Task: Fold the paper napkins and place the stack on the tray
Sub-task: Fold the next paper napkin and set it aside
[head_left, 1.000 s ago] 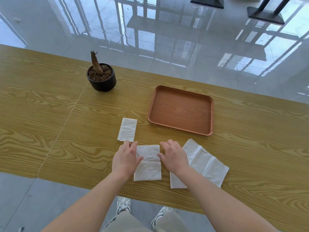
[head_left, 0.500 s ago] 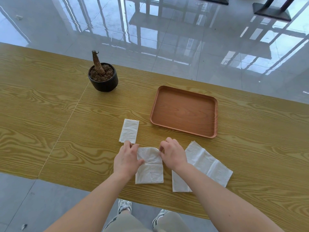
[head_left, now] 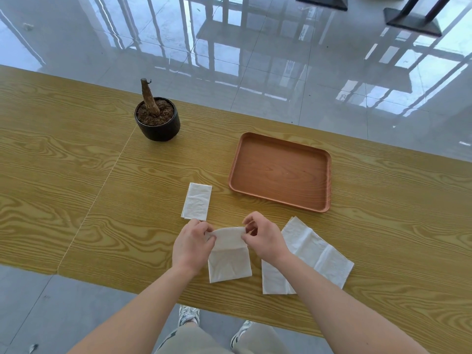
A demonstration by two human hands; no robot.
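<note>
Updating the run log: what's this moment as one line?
phase: folding napkin | left hand: pinches far edge | right hand: pinches far edge | folded napkin: on table | tray: untouched

The table runs out of frame at 9 and 3 o'clock, so its ends do not show. Both forearms are cut by the edge at 6 o'clock. The left hand and right hand pinch the far edge of the held napkin and hide its two far corners. Which fingers lie under the paper cannot be told. The right hand and the arm behind it cover the flat napkin's side at 9 o'clock. The folded napkin's layers are too thin to count. The shoes are half hidden by the table edge and the legs. Two dark bases at 12 to 1 o'clock are cropped. A floor speck at 10 o'clock is too small to identify.
</note>
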